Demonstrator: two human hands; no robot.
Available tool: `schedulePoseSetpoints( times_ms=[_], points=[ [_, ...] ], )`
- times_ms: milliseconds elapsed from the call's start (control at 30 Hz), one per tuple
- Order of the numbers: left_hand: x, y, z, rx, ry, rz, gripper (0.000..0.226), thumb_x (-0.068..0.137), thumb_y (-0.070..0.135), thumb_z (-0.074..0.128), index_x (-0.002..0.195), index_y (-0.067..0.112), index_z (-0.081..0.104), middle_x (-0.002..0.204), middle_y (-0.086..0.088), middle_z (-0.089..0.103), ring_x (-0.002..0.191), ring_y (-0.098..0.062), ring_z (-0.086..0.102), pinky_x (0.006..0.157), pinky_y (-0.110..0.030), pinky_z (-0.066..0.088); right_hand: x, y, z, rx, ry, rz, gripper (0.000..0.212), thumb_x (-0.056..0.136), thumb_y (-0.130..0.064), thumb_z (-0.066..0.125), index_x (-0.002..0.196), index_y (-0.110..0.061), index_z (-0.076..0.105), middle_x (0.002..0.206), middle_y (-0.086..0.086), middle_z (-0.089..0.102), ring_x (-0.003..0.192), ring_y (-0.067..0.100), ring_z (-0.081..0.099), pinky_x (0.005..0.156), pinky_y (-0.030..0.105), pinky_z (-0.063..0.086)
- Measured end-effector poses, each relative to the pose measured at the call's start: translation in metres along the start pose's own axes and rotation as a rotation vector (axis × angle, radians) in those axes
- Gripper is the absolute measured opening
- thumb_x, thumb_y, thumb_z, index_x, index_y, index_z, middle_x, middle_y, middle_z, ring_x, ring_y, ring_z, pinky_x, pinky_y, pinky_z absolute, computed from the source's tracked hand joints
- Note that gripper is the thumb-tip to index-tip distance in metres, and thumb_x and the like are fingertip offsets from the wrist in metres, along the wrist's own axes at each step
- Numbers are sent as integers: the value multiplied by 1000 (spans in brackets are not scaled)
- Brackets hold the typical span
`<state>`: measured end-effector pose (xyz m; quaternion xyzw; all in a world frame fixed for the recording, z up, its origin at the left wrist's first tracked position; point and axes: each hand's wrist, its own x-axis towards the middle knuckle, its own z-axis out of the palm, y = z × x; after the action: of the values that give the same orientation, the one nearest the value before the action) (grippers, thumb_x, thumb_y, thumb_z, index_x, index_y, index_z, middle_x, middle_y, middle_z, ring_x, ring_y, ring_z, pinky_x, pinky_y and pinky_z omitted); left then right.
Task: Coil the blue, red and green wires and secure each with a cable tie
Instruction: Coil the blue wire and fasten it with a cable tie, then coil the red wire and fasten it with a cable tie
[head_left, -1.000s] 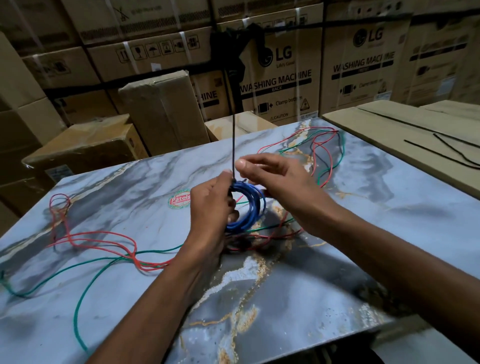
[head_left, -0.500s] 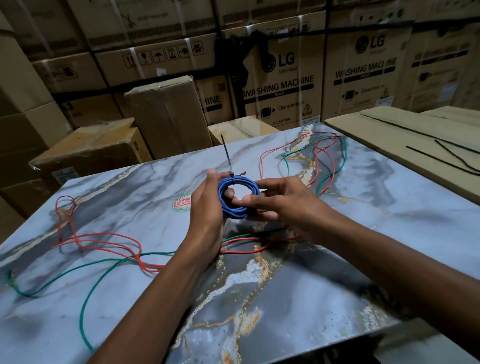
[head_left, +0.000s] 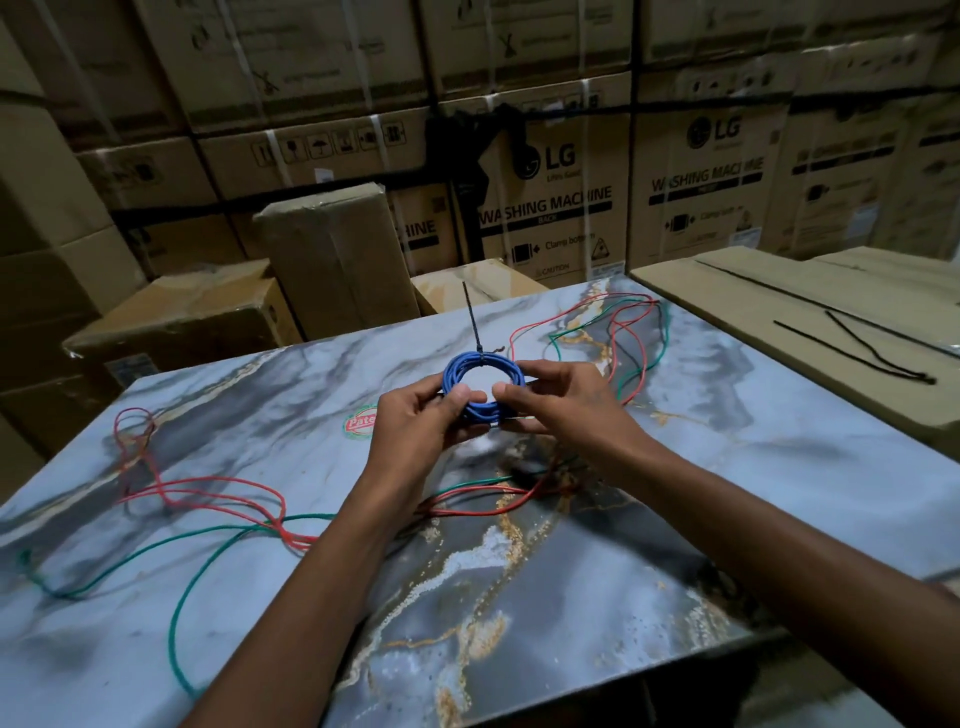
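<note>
While both hands are busy at the middle of the table, this is how it stands from where I'm watching:
Grip: the left hand (head_left: 415, 415) and the right hand (head_left: 558, 402) each pinch the near rim of the blue coil (head_left: 480, 382), thumbs and fingertips curled onto the strands, holding it up off the surface
Tie: a black cable tie (head_left: 471, 325) is cinched round the far side of the coil, its long tail sticking up and away
Blue wire: coiled and, by my reckoning, secured; only the tail looks unfinished
Red wire (head_left: 208, 486): loose, sprawled from the left across to the far right
Green wire (head_left: 218, 538): loose too, tangled alongside the red, passing under the hands
Spare ties (head_left: 878, 353): lying on the cardboard box (head_left: 779, 291) to the right, well apart from the hands
Table (head_left: 779, 493): marbled grey-blue slab
Risk: if the tie isn't fully tight, the strands could spring out once the pinch lets go
Risk: setting the coil down on the red and green could snag them and tangle the next coiling
</note>
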<state>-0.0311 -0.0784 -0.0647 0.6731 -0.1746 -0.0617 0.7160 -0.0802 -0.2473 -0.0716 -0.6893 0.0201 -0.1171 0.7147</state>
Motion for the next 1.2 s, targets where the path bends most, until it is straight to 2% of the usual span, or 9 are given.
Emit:
schedulePoseSetpoints(
  times_ms=[133,233,367,433,500,667,833,1033,1200],
  points=[
    [-4,7,-6,13,21,11,22,100,7,57,117,0,68,99,-16,77,92,-29,76,83,-35,61,-3,-6,2,-4,-18,4,58,89,-12,79,142,-9,55,113,17,74,97,21,77,83,29,62],
    [-13,14,-11,36,21,26,22,99,7,59,117,0,69,97,-14,77,91,-27,76,81,-33,61,-9,-12,4,27,-43,4,59,88,-5,78,142,-14,56,108,21,74,95,27,77,84,34,63],
    [-28,19,-21,-7,60,21,28,97,4,61,126,4,65,104,-16,76,93,-29,75,83,-37,61,-19,-17,17,123,-67,3,51,87,1,77,135,-6,61,106,23,75,96,31,76,85,36,63],
    [-36,23,-28,-16,92,20,34,97,1,61,130,9,60,111,-17,72,89,-26,76,77,-34,62,-25,-19,27,166,-79,12,47,87,2,76,132,-3,62,103,23,76,95,32,77,85,35,63],
    [-47,29,-37,25,101,35,29,96,1,62,123,13,63,110,-17,72,83,-22,76,68,-28,61,-31,-20,36,197,-103,30,46,86,2,76,131,-3,63,102,24,76,95,33,76,85,35,63],
    [-75,43,-71,247,190,68,31,98,16,64,128,13,65,107,-9,74,77,-20,76,62,-30,61,-40,-23,65,260,-179,91,47,84,5,78,128,-5,65,102,24,76,97,35,76,88,39,62],
    [-110,56,-122,333,384,82,21,102,27,56,112,18,72,101,-1,76,82,-17,73,61,-33,59,-52,-26,114,307,-282,169,46,82,9,77,125,-3,66,99,24,76,90,36,76,82,36,63],
    [-156,54,-199,318,636,35,28,101,28,54,94,12,75,87,-4,75,76,-20,68,63,-33,55,-76,-24,185,336,-408,225,45,83,12,75,125,3,64,110,31,72,85,36,73,83,39,64],
    [-185,38,-231,366,694,-26,25,99,21,54,92,9,75,88,-9,74,77,-25,67,65,-34,54,-96,-24,231,230,-493,226,43,82,11,76,123,2,66,110,28,73,87,34,76,79,37,64]
  ],
)
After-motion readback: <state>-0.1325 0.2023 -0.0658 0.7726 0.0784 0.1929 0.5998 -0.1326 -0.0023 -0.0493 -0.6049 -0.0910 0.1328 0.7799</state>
